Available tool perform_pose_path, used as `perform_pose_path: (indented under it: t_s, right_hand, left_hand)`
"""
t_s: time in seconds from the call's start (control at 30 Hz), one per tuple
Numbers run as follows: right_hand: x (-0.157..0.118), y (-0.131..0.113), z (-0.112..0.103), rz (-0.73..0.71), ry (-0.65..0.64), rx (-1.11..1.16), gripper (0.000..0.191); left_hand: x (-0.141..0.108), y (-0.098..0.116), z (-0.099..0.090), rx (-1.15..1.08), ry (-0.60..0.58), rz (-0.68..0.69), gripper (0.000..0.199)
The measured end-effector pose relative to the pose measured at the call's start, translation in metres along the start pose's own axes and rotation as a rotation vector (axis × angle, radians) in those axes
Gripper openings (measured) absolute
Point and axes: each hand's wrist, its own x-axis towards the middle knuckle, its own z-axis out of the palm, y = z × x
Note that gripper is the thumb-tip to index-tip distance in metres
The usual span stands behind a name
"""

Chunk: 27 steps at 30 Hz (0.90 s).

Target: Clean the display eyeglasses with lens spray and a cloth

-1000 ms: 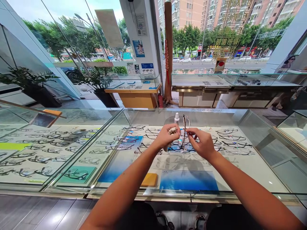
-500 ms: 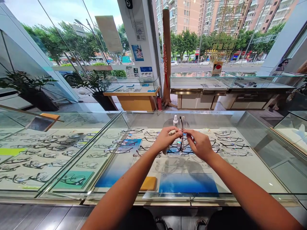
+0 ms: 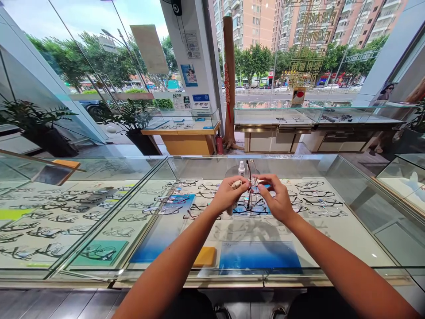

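Above the glass counter, a pair of eyeglasses (image 3: 249, 168) is held edge-on, with thin dark temple arms. My left hand (image 3: 229, 193) pinches the frame near its middle. A pale, crumpled cloth (image 3: 236, 184) is tucked into the same hand and hangs below the palm. On the other side of the eyeglasses is my right hand (image 3: 277, 198), its thumb and fingers spread apart beside the lens. Whether its fingertips touch the frame, I cannot tell. Just beyond the hands stands a small white spray bottle (image 3: 241, 168).
Under the glass top (image 3: 186, 277), rows of eyeglasses (image 3: 317, 193) lie with a blue sheet (image 3: 260, 256) and a yellow-orange case (image 3: 205, 257). A framed mirror (image 3: 55, 173) stands at left. Farther back are more display cases (image 3: 181, 131) and a wooden post (image 3: 228, 79).
My right thumb and fingers have spread apart from their closer pinch at the eyeglasses. The eyeglasses have turned slightly, and more of the cloth shows in my left hand.
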Motion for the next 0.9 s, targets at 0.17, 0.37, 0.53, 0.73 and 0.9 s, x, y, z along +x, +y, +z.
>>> perform_pose_path:
  t_s: [0.17,0.37,0.53,0.73,0.9]
  right_hand:
    - [0.007,0.003,0.000,0.046,0.032,0.018,0.020]
    - [0.013,0.009,-0.001,0.248,-0.016,0.206,0.023]
    - [0.017,0.010,-0.006,0.413,-0.028,0.424,0.022]
    - [0.026,0.010,-0.019,0.491,-0.053,0.569,0.018]
    - [0.033,0.014,-0.033,0.535,-0.105,0.654,0.017]
  left_hand:
    - [0.000,-0.001,0.003,0.026,0.030,0.036,0.041]
    - [-0.001,-0.003,0.005,0.094,0.021,0.091,0.036]
    - [-0.001,-0.004,0.003,0.204,0.029,0.149,0.030]
    - [0.004,-0.005,-0.013,0.399,0.093,0.167,0.026]
    - [0.011,-0.013,-0.033,0.633,0.090,0.240,0.022]
